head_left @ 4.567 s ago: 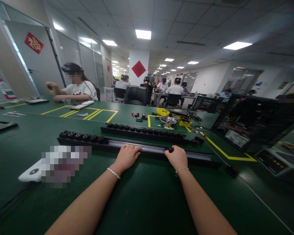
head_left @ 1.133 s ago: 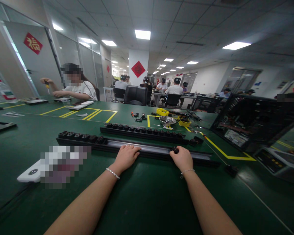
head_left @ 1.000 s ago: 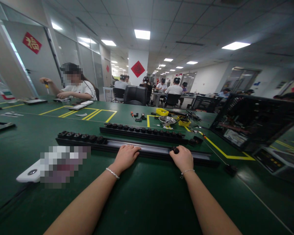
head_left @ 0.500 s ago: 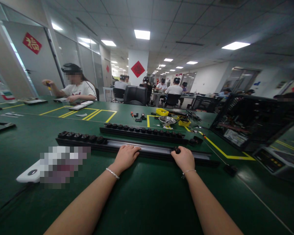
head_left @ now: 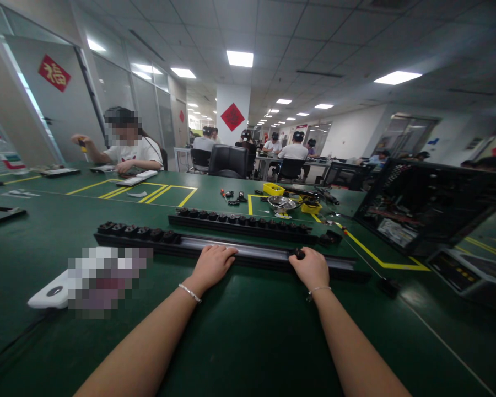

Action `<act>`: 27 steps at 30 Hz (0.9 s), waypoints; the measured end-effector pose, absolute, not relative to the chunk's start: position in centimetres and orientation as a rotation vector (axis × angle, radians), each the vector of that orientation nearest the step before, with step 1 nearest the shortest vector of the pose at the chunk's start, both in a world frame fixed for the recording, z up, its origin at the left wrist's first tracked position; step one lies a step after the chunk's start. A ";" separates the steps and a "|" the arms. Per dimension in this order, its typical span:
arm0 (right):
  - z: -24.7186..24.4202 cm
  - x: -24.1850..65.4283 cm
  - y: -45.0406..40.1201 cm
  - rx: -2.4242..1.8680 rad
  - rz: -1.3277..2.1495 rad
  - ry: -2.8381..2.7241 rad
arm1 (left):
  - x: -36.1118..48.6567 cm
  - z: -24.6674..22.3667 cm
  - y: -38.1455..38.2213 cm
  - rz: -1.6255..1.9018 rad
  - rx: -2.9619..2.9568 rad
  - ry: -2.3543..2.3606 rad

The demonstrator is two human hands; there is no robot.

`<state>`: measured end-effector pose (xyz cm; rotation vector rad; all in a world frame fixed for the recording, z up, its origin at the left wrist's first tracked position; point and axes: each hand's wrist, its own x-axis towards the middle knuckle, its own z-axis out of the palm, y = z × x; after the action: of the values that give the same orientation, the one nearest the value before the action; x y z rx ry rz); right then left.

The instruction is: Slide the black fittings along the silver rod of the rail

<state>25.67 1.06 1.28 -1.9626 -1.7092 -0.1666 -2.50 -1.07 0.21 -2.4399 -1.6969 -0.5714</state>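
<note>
Across the green table in front of me lies a long black rail (head_left: 256,253) with a shiny grey channel. Several black socket modules (head_left: 138,232) sit in a row at its left end. My left hand (head_left: 213,268) is closed over the near edge at the middle, thumb hidden. Further right, my right hand (head_left: 313,268) pinches a small black socket module (head_left: 298,253) at the channel; whether it is seated there I cannot tell. Just behind lies a second black rail (head_left: 243,225), filled with similar modules.
A metal bowl (head_left: 281,204), yellow bins (head_left: 273,189) and small black parts lie behind the rails. An open computer case (head_left: 430,212) and a grey scale-like device (head_left: 471,275) stand right. Left is a white device (head_left: 53,292) with a cable. A co-worker (head_left: 134,146) sits across the table.
</note>
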 end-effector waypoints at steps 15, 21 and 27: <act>1.4 26.2 0.9 -1.955 -0.137 -1.707 | -2.6 0.0 -0.9 -0.593 -2.440 -1.689; 1.4 26.3 0.7 -1.944 -0.160 -1.723 | -2.5 0.1 -1.0 -0.571 -2.437 -1.677; 1.5 26.1 0.9 -1.959 -0.142 -1.723 | -2.6 0.2 -1.1 -0.565 -2.444 -1.669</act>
<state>26.15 0.86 1.49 -1.9588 -1.7233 -0.1419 -2.61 -1.06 0.21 -2.4439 -1.6687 -0.5653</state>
